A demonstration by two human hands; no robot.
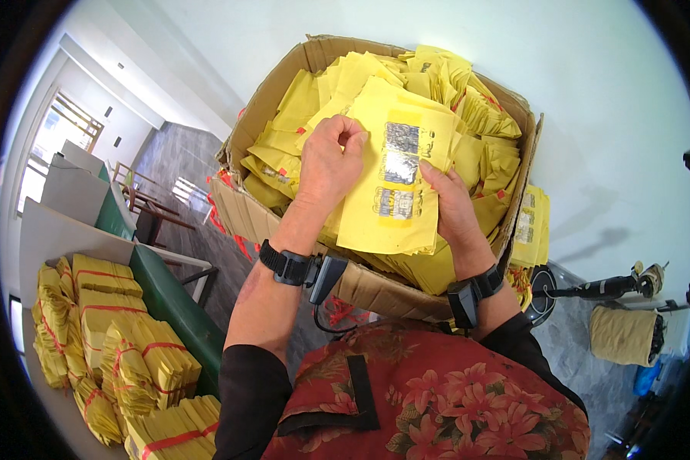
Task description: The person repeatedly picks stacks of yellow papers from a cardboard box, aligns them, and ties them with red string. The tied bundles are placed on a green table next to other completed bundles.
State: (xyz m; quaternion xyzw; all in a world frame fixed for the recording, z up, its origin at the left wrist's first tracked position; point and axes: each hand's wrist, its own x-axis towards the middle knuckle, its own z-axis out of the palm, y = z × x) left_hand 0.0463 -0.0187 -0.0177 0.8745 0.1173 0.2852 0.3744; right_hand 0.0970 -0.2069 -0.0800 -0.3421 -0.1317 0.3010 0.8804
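My right hand [451, 198] grips a stack of yellow paper sheets [359, 221] at its right edge, the thumb lying on top. The top sheet bears dark printed patterns and shiny silver patches. At the stack's left edge is my left hand [332, 161], its fingers curled in and the thumb against them. Whether a sheet edge is pinched there is hidden. Under both hands stands a large cardboard box [247, 215], heaped with more yellow paper [290, 100], some of it in bundles with red ties.
Red-tied yellow paper bundles [112, 313] fill a surface at the lower left, beside a green padded edge [172, 310]. A white wall [598, 109] rises behind the box. More yellow sheets [529, 230] hang right of it, near a black stand [598, 289] and a brown bag [621, 336].
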